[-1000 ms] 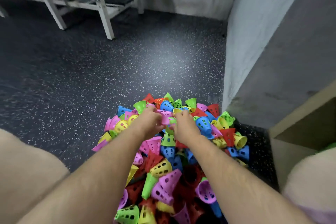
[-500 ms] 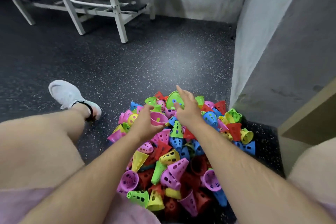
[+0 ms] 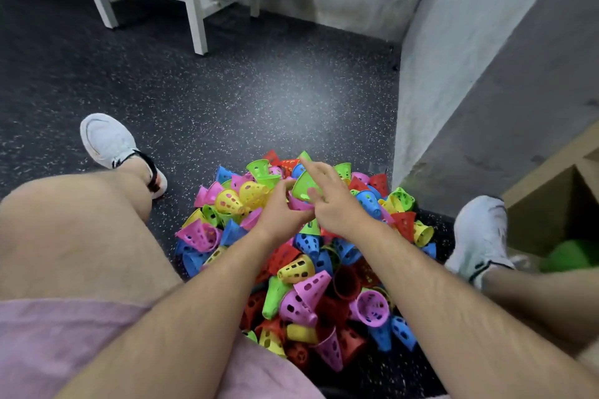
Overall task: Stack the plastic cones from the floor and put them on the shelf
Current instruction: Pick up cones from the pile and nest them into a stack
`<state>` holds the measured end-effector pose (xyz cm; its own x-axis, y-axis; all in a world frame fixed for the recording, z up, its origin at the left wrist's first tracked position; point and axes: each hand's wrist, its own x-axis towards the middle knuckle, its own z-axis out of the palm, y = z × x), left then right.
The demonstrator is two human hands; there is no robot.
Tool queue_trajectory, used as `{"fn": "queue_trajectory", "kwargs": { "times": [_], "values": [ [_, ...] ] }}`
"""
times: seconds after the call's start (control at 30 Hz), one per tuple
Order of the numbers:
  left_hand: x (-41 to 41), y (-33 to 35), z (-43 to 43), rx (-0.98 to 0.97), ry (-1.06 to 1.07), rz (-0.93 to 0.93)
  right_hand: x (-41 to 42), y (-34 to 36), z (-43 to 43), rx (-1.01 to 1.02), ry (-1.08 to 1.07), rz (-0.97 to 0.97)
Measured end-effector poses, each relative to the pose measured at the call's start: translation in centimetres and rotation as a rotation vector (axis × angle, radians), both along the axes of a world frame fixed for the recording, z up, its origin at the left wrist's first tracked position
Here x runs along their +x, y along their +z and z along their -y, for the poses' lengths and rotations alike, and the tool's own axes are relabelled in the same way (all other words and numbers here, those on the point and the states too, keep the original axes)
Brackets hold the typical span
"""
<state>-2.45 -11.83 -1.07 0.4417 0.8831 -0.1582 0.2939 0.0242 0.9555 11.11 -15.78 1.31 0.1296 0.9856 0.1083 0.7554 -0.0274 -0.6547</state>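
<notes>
Cones (image 3: 308,269) are lying heaped on the floor (image 3: 259,107) between the legs; over the heap the left hand (image 3: 285,212) is curling round a pink cone (image 3: 296,204); the right hand (image 3: 338,206) is pinching a green cone (image 3: 303,186) just above it, forefinger sticking straight out; the shelf (image 3: 551,185) is sitting off right.

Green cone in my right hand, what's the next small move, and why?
Probably push the green cone into the pink cone so they nest: your right hand pinches the green one right above the pink one that your left hand grips.
</notes>
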Motion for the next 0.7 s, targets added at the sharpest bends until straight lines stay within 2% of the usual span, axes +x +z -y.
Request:
{"fn": "queue_trajectory", "kwargs": {
  "times": [0.07,0.23,0.43,0.6,0.7],
  "values": [
    [0.4,-0.7,0.4,-0.025,-0.035,-0.006,0.8,0.5,0.7,-0.035,-0.008,0.020],
    [0.3,-1.5,1.1,-0.021,-0.100,-0.033,2.2,2.0,1.5,0.166,-0.236,-0.078],
    [1.1,-0.9,2.0,-0.003,-0.018,-0.001,0.9,-0.2,2.6,0.021,-0.060,-0.108],
    [1.4,-1.3,1.9,0.000,-0.026,-0.112,1.6,-1.5,4.1,-0.136,-0.068,-0.157],
    [1.7,-2.0,2.1,0.010,-0.038,-0.164,1.5,-2.4,4.3,-0.131,-0.031,-0.236]
  ]
}}
